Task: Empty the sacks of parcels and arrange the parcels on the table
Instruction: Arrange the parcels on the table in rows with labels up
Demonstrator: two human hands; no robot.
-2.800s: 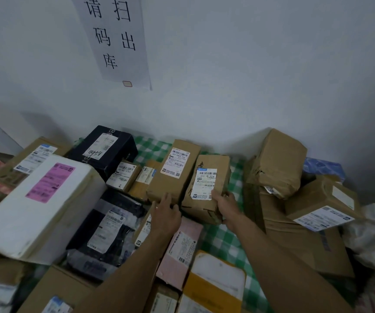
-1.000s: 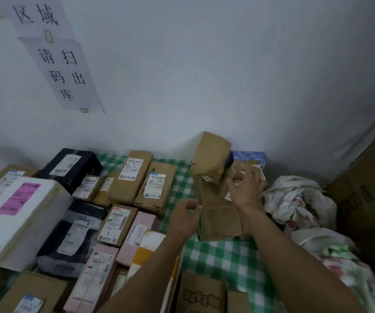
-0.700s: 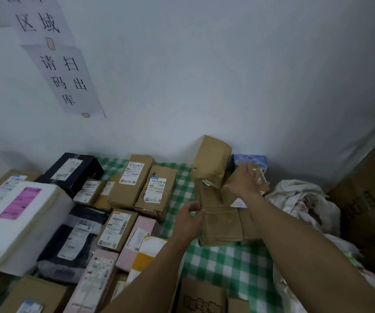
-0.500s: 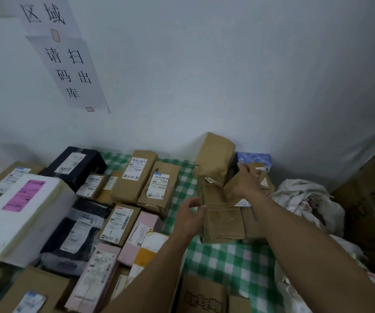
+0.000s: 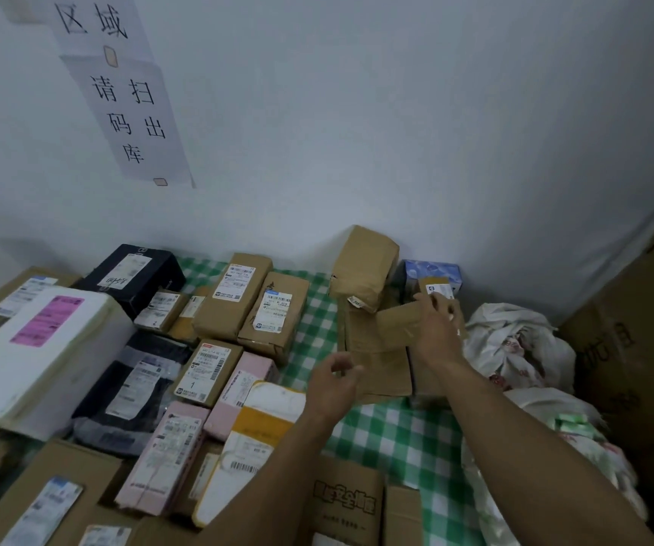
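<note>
The right arm reaches far across the green-checked table (image 5: pixel 396 435). The right hand (image 5: pixel 437 329), palm down, seems to grip a tilted brown box (image 5: pixel 398 325), though its fingers are partly hidden. The box sits on top of the parcels piled at the far right. The left hand (image 5: pixel 333 386) hovers nearer, fingers loosely curled and holding nothing, just beside the near-left edge of a flat brown parcel (image 5: pixel 380 360). A crumpled white sack (image 5: pixel 514 340) lies to the right.

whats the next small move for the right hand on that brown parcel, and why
Probably lift the small brown parcel clear and lay it on the bare checked cloth in front: the right hand grips it atop an untidy heap, and the left hand hovers empty.
</note>
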